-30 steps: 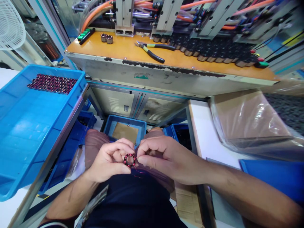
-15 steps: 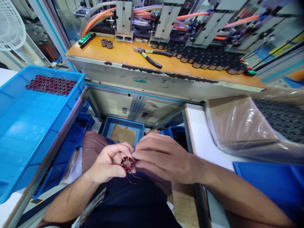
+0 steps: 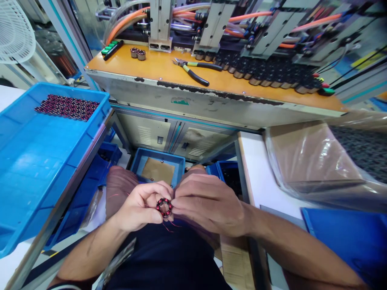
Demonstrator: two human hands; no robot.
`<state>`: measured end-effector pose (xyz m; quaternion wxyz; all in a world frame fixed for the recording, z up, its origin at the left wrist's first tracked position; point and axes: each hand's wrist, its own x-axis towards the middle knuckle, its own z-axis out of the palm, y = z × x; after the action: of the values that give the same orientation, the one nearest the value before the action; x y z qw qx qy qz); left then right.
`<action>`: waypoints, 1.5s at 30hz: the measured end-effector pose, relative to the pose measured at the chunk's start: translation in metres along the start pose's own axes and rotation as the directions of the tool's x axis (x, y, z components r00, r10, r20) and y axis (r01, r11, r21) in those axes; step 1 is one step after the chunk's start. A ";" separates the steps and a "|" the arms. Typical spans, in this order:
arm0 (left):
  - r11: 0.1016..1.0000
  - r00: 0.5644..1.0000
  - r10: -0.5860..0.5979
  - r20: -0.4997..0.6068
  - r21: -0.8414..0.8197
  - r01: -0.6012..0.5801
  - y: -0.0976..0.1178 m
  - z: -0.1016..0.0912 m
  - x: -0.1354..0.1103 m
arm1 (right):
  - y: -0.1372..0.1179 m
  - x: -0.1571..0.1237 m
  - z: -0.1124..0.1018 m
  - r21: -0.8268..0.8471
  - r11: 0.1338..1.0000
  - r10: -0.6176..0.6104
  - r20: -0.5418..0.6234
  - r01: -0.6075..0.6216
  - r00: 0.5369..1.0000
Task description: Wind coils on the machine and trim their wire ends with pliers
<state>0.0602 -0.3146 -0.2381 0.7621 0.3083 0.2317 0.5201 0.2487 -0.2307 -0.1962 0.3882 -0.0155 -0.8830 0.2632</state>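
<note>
A small ring-shaped motor stator (image 3: 164, 207), dark with red wire coils, is pinched between the thumb and fingers of my left hand (image 3: 142, 205) above my lap. Loose red wire ends hang below it. My right hand (image 3: 208, 203) meets the stator's right side with thumb and fingertips pressed together. What those fingertips grip is too small and too covered to make out; red wire showed there a moment earlier.
A blue tray (image 3: 90, 133) at left holds rows of red-wound stators (image 3: 68, 108). Cutting pliers (image 3: 193, 70), two cores (image 3: 138, 53) and many black-topped cores (image 3: 266, 72) sit on the orange bench (image 3: 121, 68). At right stands a plastic-lined carton (image 3: 305, 149); a blue bin (image 3: 159, 155) lies below.
My right fingertips have closed in against the stator's right side, and the wire seen between them is now covered. The stator has turned slightly in my left hand. The view shifted a little.
</note>
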 end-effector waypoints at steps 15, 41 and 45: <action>0.834 0.968 0.231 -0.101 0.532 -0.143 0.012 0.002 -0.006 | -0.013 -0.013 0.030 -0.040 0.966 0.232 -0.295 -0.255 0.927; 0.912 0.922 0.385 0.050 0.132 -0.388 0.007 0.005 -0.007 | -0.022 -0.007 0.030 -0.136 0.965 0.175 -0.300 -0.224 0.938; 0.964 0.982 0.188 0.014 0.189 -0.187 0.009 0.006 -0.006 | -0.026 -0.005 0.030 -0.204 0.967 0.083 -0.306 -0.151 0.948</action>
<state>0.0559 -0.3195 -0.2277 0.6762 0.3990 0.2517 0.5659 0.2359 -0.2673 -0.2036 0.4950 -0.1511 -0.8367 0.1791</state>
